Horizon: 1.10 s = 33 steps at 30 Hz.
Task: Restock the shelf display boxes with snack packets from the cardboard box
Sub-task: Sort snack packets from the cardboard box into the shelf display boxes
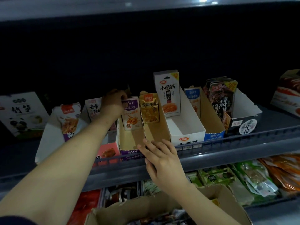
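Observation:
My left hand reaches deep into the shelf and grips the top of a purple-and-white snack packet standing at the back of the purple display box. A gold packet stands in the adjoining brown box. My right hand rests with straight fingers on the front edges of these two boxes, at the shelf rail. The open cardboard box with loose packets sits below, at the bottom of the view.
To the right stand a white box with a tall white packet, a blue box and a black box of dark packets. Pink and white boxes stand on the left. A lower shelf holds green and orange bags.

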Tool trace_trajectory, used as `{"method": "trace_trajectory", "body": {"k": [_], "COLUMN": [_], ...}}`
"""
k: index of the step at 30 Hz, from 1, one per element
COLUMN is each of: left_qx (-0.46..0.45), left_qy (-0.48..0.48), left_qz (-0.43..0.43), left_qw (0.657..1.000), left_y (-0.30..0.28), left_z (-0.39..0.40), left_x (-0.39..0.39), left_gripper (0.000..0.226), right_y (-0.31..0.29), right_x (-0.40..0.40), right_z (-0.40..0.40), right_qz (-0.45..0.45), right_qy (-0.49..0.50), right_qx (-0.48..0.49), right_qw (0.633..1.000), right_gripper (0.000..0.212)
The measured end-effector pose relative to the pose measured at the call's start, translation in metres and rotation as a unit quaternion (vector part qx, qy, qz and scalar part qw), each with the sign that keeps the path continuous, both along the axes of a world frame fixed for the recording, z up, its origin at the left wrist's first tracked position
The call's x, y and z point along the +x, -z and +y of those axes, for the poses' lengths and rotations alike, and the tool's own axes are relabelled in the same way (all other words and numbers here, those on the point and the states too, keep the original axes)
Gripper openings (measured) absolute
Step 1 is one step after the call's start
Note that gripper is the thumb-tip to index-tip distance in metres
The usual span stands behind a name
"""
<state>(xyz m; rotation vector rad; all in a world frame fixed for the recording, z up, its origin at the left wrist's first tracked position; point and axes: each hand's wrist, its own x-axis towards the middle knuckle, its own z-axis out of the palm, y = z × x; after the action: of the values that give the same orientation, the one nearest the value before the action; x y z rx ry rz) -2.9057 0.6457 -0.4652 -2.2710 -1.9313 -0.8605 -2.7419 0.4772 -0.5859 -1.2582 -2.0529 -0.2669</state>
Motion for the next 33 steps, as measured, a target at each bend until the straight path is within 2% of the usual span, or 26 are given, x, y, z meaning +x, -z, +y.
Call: {"method": "trace_trajectory", "body": {"k": [5, 12, 17, 23, 29, 31, 33], "left_qx": [-0.013, 0.03, 0.043, 0.021, 0.005, -0.018, -0.08], "left_qy": [0.0, 0.064, 0.058, 0.096, 0.122, 0.131, 0.13], "left_qz": [-0.082, -0.121, -0.149, -0.139, -0.152, -0.163, -0.171], "left_qw": [0.997, 0.99, 0.986, 0.985, 0.981, 0.978, 0.973], "left_y": [0.003, 0.016, 0.015, 0.033, 0.069, 0.087, 0.107], "left_z": [-0.002, -0.021, -0.068, -0.163, -0.252, -0.278, -0.301], "left_x": [0.001, -0.006, 0.0, 0.008, 0.013, 0.017, 0.024], "left_gripper": [0.044, 0.055, 0.045, 0.038, 0.031, 0.029, 0.029], "right_y": [0.003, 0.002, -0.004, -0.005, 0.024, 0.036, 0.048], "right_x": [0.002, 0.001, 0.001, 0.003, 0.027, 0.041, 0.053], "right_z": [0.0, -0.003, -0.01, -0.057, -0.13, -0.155, -0.181], "right_qz": [-0.01, -0.04, -0.078, -0.052, -0.036, -0.043, -0.067], "right_qy": [-0.007, 0.006, 0.039, 0.034, 0.027, 0.037, 0.049], "right_qx": [0.002, -0.014, -0.026, -0.024, -0.051, -0.069, -0.091], "right_qw": [1.0, 0.999, 0.996, 0.998, 0.998, 0.996, 0.992], "right_gripper": [0.042, 0.048, 0.054, 0.054, 0.05, 0.048, 0.047]}}
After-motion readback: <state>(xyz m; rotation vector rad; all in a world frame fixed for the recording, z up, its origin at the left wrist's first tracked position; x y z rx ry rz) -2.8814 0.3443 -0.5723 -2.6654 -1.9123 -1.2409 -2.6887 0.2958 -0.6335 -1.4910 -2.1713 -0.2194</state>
